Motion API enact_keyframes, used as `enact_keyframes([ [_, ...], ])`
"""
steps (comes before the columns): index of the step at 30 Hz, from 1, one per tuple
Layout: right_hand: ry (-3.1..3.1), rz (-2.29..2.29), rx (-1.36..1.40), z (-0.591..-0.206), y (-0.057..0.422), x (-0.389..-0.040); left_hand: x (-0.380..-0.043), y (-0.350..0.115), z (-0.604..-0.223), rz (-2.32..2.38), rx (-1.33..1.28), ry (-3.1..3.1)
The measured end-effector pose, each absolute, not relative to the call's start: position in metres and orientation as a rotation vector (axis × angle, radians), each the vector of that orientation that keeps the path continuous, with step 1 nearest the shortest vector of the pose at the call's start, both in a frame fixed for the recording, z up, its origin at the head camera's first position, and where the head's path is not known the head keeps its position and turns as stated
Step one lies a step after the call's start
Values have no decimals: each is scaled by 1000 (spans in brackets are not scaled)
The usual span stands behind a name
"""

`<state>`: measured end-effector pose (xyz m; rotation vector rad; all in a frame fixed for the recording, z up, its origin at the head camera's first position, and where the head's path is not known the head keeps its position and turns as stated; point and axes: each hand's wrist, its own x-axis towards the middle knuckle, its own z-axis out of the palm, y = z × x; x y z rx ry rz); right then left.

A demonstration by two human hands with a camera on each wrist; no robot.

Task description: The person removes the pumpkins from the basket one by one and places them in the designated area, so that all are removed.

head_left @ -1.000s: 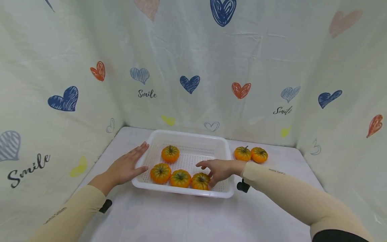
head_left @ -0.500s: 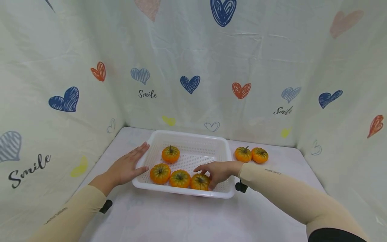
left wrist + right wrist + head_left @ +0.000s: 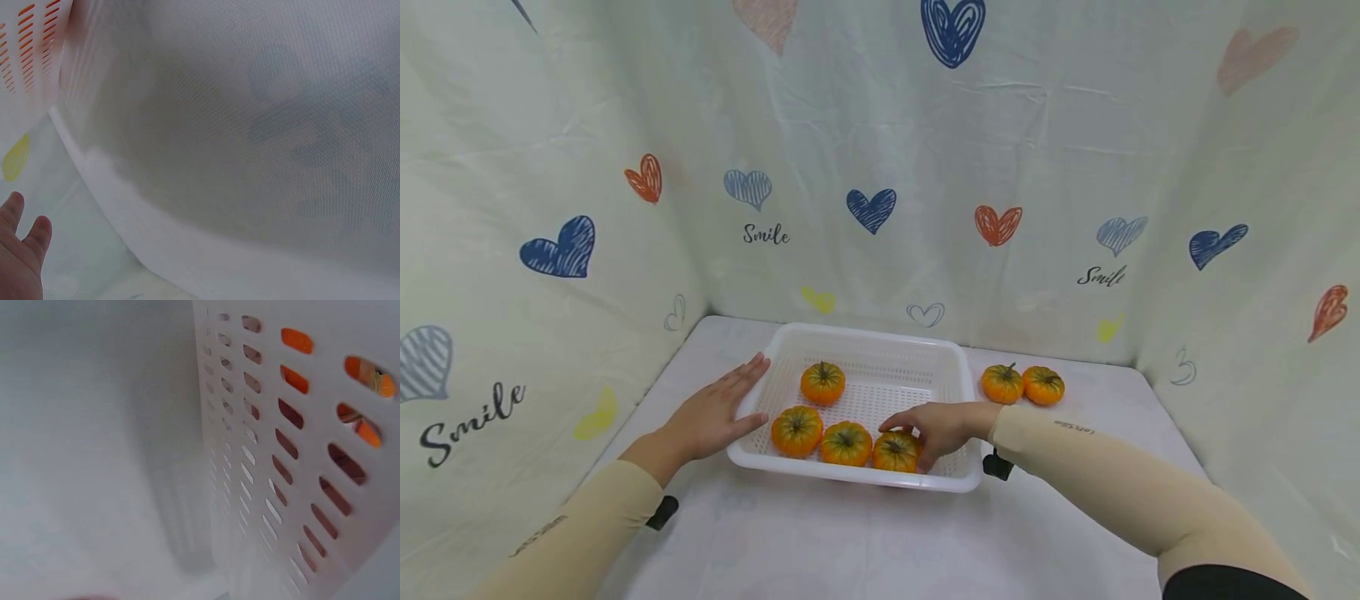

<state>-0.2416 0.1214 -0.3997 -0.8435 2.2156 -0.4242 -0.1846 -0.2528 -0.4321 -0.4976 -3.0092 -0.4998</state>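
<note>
A white perforated plastic basket [image 3: 853,475] sits on the table and holds several small orange pumpkins with green-streaked tops. My right hand [image 3: 943,427] reaches over the basket's right side and grips the front-row pumpkin [image 3: 893,452] at the right end, thumb on its near side, fingers over its far side. Left of it in the row are a middle pumpkin [image 3: 846,443] and a left pumpkin [image 3: 797,431]; another pumpkin [image 3: 823,382] sits behind them. My left hand [image 3: 711,417] rests at the basket's left rim with straight, spread fingers. In the right wrist view, the basket wall [image 3: 375,509] hides that hand's grip.
Outside the basket, two more pumpkins, a left one [image 3: 1002,383] and a right one [image 3: 1043,385], stand side by side at the back right. A white cloth covers the table [image 3: 865,542]. Curtains [image 3: 1045,167] printed with hearts enclose the back and sides.
My right hand has moved slightly left and closed its fingers around the right-end front pumpkin. My left hand and the basket have stayed put.
</note>
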Motion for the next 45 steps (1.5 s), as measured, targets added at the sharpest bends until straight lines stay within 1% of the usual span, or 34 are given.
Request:
enact_keyframes([
  [8,2230,-408,-852,-400,120,-240,-185,-254,-432,-496,-502,-3012],
  [24,2265,-412,-979,-403,123,-244,-183,-253,-431,-510,-514,-2986],
  [39,2357,-545,-989,-381,139,-249,-183,-254,-429,-478,-529,-2985],
  [45,2366,-617,-951,-371,146,-246,-184,-255,-430,-471,-537,-2988],
])
